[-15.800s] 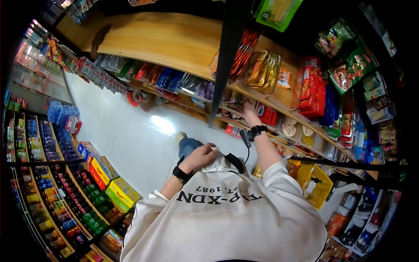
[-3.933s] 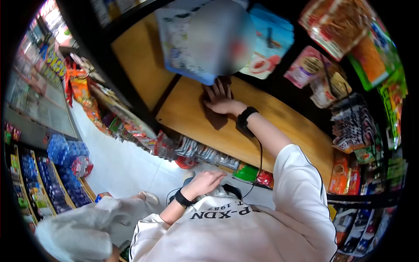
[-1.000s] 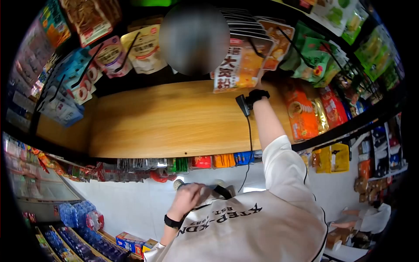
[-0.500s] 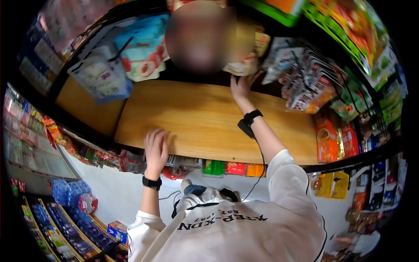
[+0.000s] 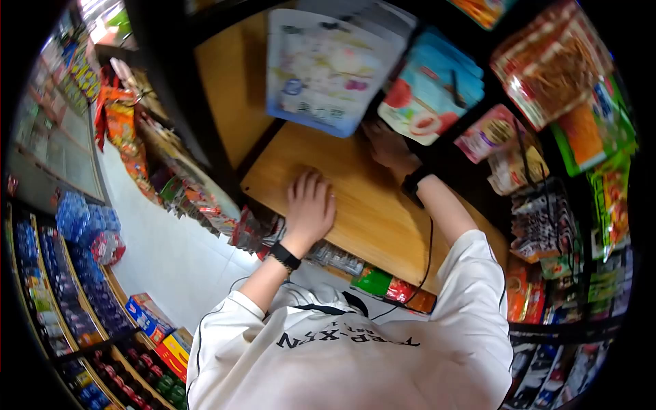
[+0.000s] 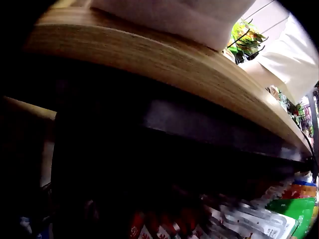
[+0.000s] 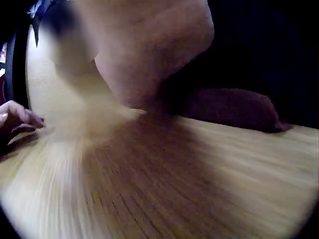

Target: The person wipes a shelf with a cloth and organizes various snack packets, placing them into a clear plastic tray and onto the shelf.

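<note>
A wooden shelf board (image 5: 369, 198) runs across the head view below hanging snack packs. My left hand (image 5: 311, 208) rests on its front edge, palm down, fingers straight. Up close in the left wrist view, the heel of that hand (image 6: 174, 20) lies on the board. My right hand (image 5: 395, 149) reaches to the back of the board, in shadow under the packs, its fingertips partly hidden. Seen from the right wrist, a dark maroon cloth (image 7: 229, 107) lies on the wood, sticking out beside the right hand (image 7: 154, 55).
A white and blue pack (image 5: 328, 75) and a blue pack with peaches (image 5: 434, 85) hang close over my right hand. A dark upright post (image 5: 178, 102) bounds the shelf at left. A cable (image 5: 429, 256) trails from my right wrist. Drinks (image 5: 75, 266) line the lower left.
My left hand has gone from my front up onto the shelf edge. My right hand has travelled along the board towards its left end, and the head view has turned left with it.
</note>
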Demonstrator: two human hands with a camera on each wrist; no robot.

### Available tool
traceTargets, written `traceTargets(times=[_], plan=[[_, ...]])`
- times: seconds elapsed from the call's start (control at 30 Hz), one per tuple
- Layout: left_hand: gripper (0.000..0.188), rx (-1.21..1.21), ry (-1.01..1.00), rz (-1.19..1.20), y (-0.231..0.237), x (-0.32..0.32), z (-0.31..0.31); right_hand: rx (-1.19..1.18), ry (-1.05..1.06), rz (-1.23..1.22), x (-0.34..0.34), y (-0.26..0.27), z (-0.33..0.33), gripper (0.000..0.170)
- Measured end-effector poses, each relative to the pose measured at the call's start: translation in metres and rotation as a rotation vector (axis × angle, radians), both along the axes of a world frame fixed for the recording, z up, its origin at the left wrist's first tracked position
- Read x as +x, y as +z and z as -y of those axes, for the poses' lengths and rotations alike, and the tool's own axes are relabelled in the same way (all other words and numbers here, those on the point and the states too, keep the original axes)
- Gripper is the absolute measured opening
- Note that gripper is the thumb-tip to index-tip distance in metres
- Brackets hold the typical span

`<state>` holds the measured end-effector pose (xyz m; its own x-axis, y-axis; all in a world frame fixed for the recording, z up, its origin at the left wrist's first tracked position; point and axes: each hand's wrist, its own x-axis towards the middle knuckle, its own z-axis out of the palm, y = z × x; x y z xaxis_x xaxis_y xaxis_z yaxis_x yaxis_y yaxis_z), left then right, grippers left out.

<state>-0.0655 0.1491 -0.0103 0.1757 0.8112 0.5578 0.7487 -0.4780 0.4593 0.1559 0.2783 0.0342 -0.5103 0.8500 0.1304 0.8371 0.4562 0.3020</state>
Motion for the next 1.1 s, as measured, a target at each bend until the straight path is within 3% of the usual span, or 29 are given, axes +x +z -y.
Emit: traceTargets(times=[0.03,0.1,0.13,0.37,0.47,0.5,0.57,0.63,0.7,0.73,0.9,0.97,1.03,1.07,1.1], plan=[[0.029,-0.011,0.004,0.005,-0.001,0.001,0.0,0.149,0.157,0.182,-0.01,-0.009,-0.017,0.05],[0.028,-0.022,0.023,0.009,-0.002,0.001,0.0,-0.277,0.013,-0.263,-0.034,-0.007,-0.049,0.053],[0.028,-0.024,0.011,0.022,-0.003,0.001,0.0,0.29,0.267,0.076,-0.035,-0.021,-0.061,0.042],[0.027,-0.025,-0.001,0.051,-0.006,-0.001,-0.002,0.166,0.028,0.137,-0.061,-0.048,-0.098,0.038],[0.031,-0.064,0.011,-0.019,-0.003,0.002,0.0,0.196,-0.129,0.382,-0.023,-0.102,-0.121,0.037],[0.03,-0.046,-0.006,-0.014,-0.004,0.002,-0.001,-0.181,-0.103,0.296,-0.061,0.018,-0.027,0.039],[0.03,-0.035,0.021,-0.024,-0.005,0.003,0.0,0.359,0.148,0.026,0.004,-0.047,-0.038,0.045],[0.03,-0.049,0.027,-0.044,-0.005,0.002,0.0,0.093,0.014,0.071,0.023,-0.009,0.009,0.046],[0.03,-0.092,0.006,-0.023,-0.005,0.002,0.001,-0.016,-0.127,0.398,0.055,0.002,0.036,0.044],[0.029,-0.082,0.007,-0.013,-0.007,0.002,0.0,0.006,-0.16,0.431,0.074,0.002,0.05,0.043],[0.025,-0.052,-0.059,0.028,-0.004,-0.001,-0.004,-0.012,-0.346,0.378,0.165,0.014,0.138,0.043],[0.025,0.013,-0.039,0.009,-0.008,0.0,-0.004,-0.011,-0.41,0.348,0.21,-0.004,0.163,0.043],[0.025,0.003,-0.075,0.009,-0.01,-0.001,-0.008,-0.03,-0.509,0.323,0.232,0.007,0.197,0.063],[0.025,0.012,-0.076,0.014,-0.009,0.001,-0.006,-0.024,-0.542,0.311,0.252,-0.003,0.208,0.063],[0.026,0.021,-0.074,0.019,-0.006,0.004,-0.004,0.133,-0.505,0.092,0.28,-0.025,0.218,0.057]])
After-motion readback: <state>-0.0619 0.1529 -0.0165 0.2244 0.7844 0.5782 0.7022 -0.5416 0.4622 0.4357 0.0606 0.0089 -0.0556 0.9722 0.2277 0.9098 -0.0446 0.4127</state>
